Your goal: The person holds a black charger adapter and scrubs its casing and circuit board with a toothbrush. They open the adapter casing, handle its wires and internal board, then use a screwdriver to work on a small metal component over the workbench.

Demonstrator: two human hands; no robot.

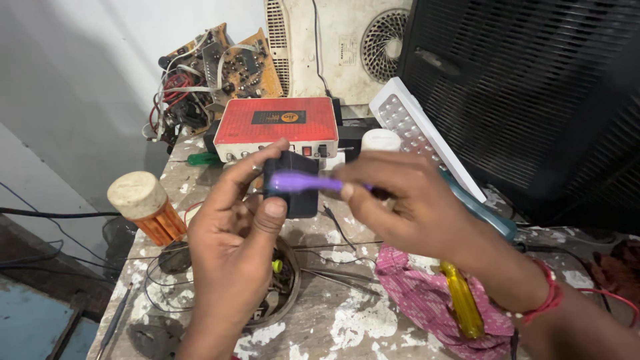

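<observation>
Head: purple brush (303, 181) against black box (293, 200).

Paint-splotched workbench (347, 320), red box (277, 127), pink cloth (420, 293), yellow screwdriver (461, 300), round tin (283, 293)

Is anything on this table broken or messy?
Yes. The table has paint flaking off in white patches. Behind the red box, bare circuit boards lean on the wall in tangled wires. The left hand holds a small black block; the right hand holds a purple tool.
</observation>
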